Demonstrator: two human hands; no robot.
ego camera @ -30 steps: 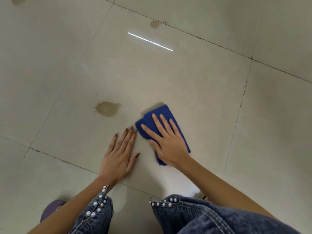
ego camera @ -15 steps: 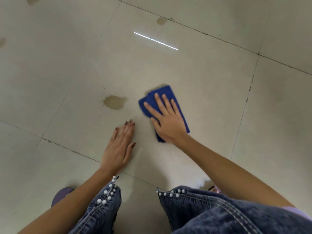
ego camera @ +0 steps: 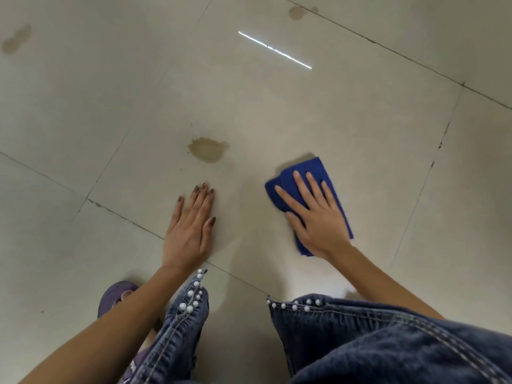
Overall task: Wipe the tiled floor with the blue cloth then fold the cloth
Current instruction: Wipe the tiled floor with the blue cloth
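Observation:
The blue cloth (ego camera: 313, 170), folded into a thick pad, lies flat on the pale tiled floor (ego camera: 304, 115). My right hand (ego camera: 313, 217) presses down on it with fingers spread, covering most of its middle. My left hand (ego camera: 191, 228) rests palm-down on the bare tile to the left of the cloth, fingers together, holding nothing. A brown stain (ego camera: 209, 149) sits on the tile just beyond my left fingertips, left of the cloth.
More brown stains mark the floor at the far left (ego camera: 16, 40) and far top (ego camera: 296, 12). A bright light reflection streak (ego camera: 274, 49) shows ahead. My denim-clad knees (ego camera: 360, 336) and a purple shoe (ego camera: 116, 297) fill the bottom of the view. Dark grout lines cross the tiles.
My right hand has slid the cloth to the right and back toward me, away from the brown stain. My left hand has stayed planted on the tile.

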